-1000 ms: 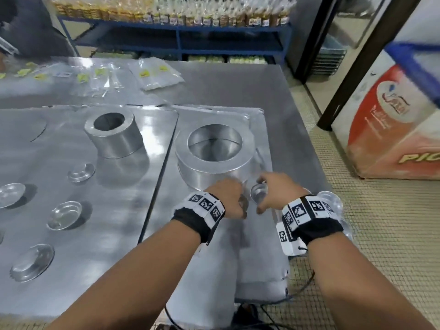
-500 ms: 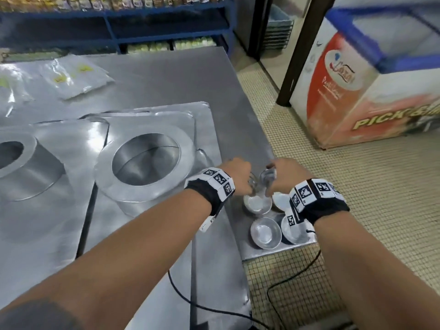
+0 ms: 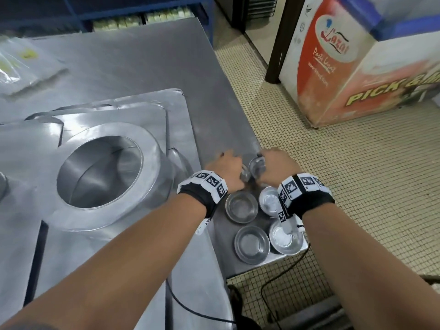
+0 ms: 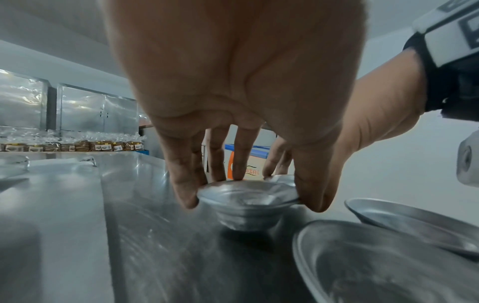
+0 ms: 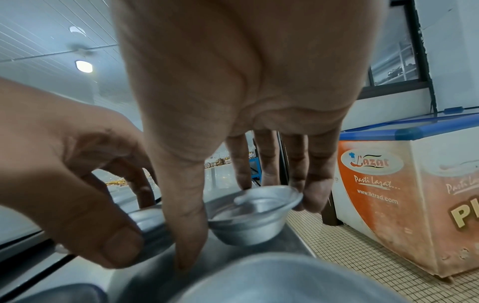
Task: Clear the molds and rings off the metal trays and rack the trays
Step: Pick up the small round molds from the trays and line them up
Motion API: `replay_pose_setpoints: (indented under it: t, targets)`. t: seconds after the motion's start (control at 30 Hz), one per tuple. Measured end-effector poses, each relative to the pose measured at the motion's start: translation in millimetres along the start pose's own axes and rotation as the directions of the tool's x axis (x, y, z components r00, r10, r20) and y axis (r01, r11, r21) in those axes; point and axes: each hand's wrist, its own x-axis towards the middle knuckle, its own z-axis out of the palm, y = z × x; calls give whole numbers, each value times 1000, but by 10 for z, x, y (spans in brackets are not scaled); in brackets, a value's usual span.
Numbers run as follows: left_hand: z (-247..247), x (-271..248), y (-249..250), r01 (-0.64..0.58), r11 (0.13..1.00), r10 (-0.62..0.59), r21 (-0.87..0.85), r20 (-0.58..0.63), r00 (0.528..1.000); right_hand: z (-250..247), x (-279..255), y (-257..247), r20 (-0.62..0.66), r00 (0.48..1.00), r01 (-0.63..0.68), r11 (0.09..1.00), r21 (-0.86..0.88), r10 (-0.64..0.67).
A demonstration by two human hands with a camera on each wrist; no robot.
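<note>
Leftmost, a wide dull-silver metal ring [image 3: 100, 172] stands upright on a flat grey metal tray [image 3: 133, 234], itself lying on another tray on the steel bench [image 3: 142, 65]; it has not been lifted off, so by my reckoning the trays cannot go to the rack yet. Next comes the left hand [image 3: 226, 170], fingers and thumb pinching the rim of a small round aluminium tart mold [image 4: 247, 199] from above, a grip that lets the shallow cup be set down level; the left wrist view shows it just over or barely on the bare bench, and I cannot tell which. Beside it the right hand [image 3: 276, 167] pinches a second small aluminium mold [image 5: 255, 213] the same way, this one tilted and seemingly not down. Nearer the body, four more little silver molds [image 3: 241, 207] sit mouth-up in a tight cluster at the bench's right corner, just off the trays, presumably gathered there to keep the tray surfaces free. Farthest right, an orange-and-white chest freezer [image 3: 357, 67] stands on the tiled floor.
</note>
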Motion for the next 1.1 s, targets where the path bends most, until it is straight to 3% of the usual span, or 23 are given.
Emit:
replay_pose_setpoints:
  t: [0.37, 0.53, 0.67, 0.87, 1.1]
  targets:
    - [177, -57, -116, 23, 999, -25, -39, -45, 999, 88, -129, 6, -18, 1000, -9, 997, 76, 10]
    - [2, -394, -135, 20, 997, -25, -69, -68, 997, 10, -406, -151, -95, 995, -38, 999, -12, 37]
    - [-219, -880, -162, 21, 995, -27, -93, -71, 997, -66, -701, -440, -106, 994, 36, 999, 16, -34]
    - [-312, -1665, -443, 67, 991, -51, -113, 143, 988, -19, -1103, -1041, 75, 991, 117, 990, -74, -111]
    - [-352, -2773, -1214, 177, 957, -161, -230, 87, 983, 290, -1562, -2117, 236, 929, 320, 940, -118, -286]
